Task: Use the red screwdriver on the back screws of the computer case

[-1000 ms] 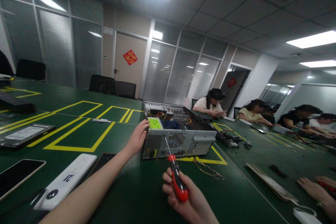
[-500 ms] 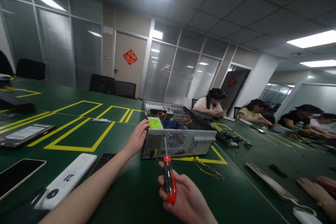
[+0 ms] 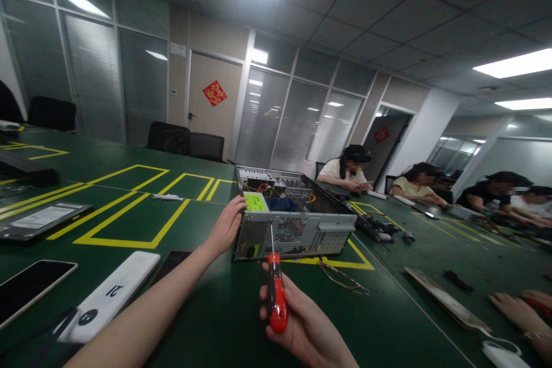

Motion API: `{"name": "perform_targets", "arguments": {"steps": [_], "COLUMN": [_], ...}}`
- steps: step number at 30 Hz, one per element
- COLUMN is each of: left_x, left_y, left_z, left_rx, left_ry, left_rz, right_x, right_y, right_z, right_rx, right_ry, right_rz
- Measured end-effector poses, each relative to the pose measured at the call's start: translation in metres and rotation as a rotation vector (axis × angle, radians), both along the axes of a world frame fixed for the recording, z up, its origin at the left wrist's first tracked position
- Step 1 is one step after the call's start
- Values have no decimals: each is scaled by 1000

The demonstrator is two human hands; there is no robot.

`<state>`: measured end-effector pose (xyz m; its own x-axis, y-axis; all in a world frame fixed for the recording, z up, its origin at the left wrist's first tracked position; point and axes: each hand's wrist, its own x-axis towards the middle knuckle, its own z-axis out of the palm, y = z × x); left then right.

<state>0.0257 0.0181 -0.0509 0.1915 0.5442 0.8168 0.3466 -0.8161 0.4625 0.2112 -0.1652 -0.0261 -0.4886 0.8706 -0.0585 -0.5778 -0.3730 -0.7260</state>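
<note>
An open desktop computer case (image 3: 297,221) lies on its side on the green table (image 3: 224,310), its rear panel facing me and cables showing inside. My left hand (image 3: 226,227) rests against the case's left rear corner, fingers curved round the edge. My right hand (image 3: 297,322) is closed round a red-and-black screwdriver (image 3: 275,293), held almost upright in front of the rear panel. Its thin shaft points up at the panel near the fan grille.
A white numbered block (image 3: 110,296), a dark phone (image 3: 30,287) and a flat tablet (image 3: 41,218) lie at left. Glasses (image 3: 342,279) sit right of the case. Another person's hands (image 3: 524,313) are at the right edge. Several people sit along the far right side.
My right hand has turned the screwdriver from a rightward tilt to nearly upright and drawn it slightly left. My left hand stayed on the case.
</note>
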Motion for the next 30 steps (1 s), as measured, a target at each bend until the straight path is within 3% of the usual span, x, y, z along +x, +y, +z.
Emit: {"name": "perform_targets", "arguments": {"steps": [8, 15, 20, 26, 30], "left_x": [0, 0, 0, 1, 1], "left_y": [-1, -1, -1, -1, -2], "left_z": [2, 2, 2, 3, 3], "left_rx": [-1, 6, 12, 22, 10], "left_ry": [-1, 1, 1, -6, -5], "left_rz": [-2, -3, -6, -7, -5], "right_x": [-4, -11, -19, -21, -20], "right_y": [-2, 4, 7, 8, 8], "right_z": [-9, -29, -42, -37, -37], "right_rx": [60, -134, -160, -138, -148], "right_ry": [-73, -211, -292, -331, -343], "right_rz": [211, 307, 307, 211, 219]}}
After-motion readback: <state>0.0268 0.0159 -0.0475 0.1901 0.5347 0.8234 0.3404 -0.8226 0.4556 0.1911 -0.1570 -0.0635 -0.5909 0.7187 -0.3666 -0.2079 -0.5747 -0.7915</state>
